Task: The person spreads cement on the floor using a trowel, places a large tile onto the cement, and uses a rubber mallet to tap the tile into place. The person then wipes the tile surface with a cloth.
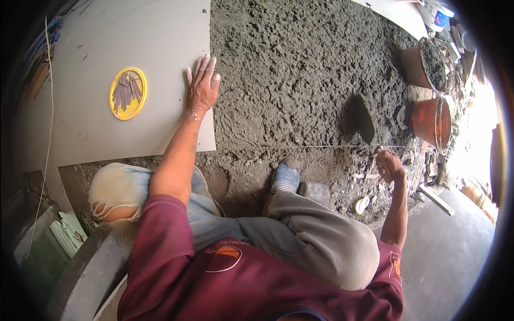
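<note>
My left hand (203, 85) rests palm down, fingers spread, on a large light grey tile (166, 43), beside its right edge. To the right of that edge lies a bed of wet grey mortar (289, 80) with a rough, pitted surface. My right hand (391, 166) is closed round a trowel, whose handle is mostly hidden in the fist. The dark trowel blade (365, 120) is over the mortar. A thin taut string (305, 146) runs along the near edge of the mortar, passing close to my right hand.
On the tile sits a yellow lid (113, 101) with several thin grey-brown strips. Two buckets, one mortar-filled (416, 67) and one orange (423, 119), stand at the right. A grey slab (444, 251) lies at lower right. My foot (286, 176) is near the string.
</note>
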The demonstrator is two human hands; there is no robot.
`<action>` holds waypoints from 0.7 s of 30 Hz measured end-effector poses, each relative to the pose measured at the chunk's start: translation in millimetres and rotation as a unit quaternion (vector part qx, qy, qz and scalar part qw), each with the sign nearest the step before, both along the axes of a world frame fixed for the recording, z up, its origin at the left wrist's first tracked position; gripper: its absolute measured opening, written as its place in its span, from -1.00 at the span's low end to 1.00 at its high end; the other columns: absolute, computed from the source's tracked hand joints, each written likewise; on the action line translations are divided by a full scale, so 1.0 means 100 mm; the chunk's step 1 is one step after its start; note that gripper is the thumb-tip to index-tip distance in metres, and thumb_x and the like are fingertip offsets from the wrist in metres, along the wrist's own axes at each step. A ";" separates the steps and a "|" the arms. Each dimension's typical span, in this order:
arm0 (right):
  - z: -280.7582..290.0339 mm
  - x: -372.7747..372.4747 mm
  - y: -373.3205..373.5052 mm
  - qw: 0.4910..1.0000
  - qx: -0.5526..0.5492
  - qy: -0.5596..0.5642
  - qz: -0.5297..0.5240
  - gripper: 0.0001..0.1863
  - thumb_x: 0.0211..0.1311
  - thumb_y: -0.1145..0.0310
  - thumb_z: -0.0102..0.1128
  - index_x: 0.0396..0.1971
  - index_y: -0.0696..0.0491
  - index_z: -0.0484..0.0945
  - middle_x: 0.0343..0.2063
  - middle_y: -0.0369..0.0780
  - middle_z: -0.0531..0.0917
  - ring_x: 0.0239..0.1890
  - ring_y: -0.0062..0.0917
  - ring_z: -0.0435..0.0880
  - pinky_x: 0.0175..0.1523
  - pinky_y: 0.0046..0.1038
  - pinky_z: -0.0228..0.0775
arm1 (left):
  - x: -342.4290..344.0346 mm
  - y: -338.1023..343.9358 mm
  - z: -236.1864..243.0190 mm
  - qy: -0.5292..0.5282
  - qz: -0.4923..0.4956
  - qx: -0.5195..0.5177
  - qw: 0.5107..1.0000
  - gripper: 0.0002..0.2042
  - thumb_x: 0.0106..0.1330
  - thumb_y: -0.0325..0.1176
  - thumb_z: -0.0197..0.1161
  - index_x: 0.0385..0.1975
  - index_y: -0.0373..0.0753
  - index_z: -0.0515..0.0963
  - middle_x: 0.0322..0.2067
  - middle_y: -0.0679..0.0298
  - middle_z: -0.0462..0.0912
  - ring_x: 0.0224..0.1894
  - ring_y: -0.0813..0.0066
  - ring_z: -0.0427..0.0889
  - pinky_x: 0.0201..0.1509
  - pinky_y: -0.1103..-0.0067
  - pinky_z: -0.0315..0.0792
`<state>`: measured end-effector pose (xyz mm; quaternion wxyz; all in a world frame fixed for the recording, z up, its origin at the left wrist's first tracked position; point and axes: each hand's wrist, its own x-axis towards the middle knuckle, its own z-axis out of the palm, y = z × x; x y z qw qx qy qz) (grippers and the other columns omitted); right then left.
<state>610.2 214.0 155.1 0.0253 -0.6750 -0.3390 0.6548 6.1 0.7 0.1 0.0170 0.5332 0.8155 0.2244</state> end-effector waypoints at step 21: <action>-0.36 -1.13 0.22 0.976 0.077 0.106 0.175 -0.71 0.43 0.12 0.08 -0.07 0.00 0.55 -0.51 -0.37 0.54 -0.52 -0.68 0.49 -0.44 -0.53 0.41 | -0.02 0.01 -0.05 0.028 -0.022 -0.057 0.998 -0.45 0.53 -0.14 -0.12 0.48 -0.15 0.18 0.52 0.19 0.15 0.57 0.20 0.04 0.56 -0.03 -0.26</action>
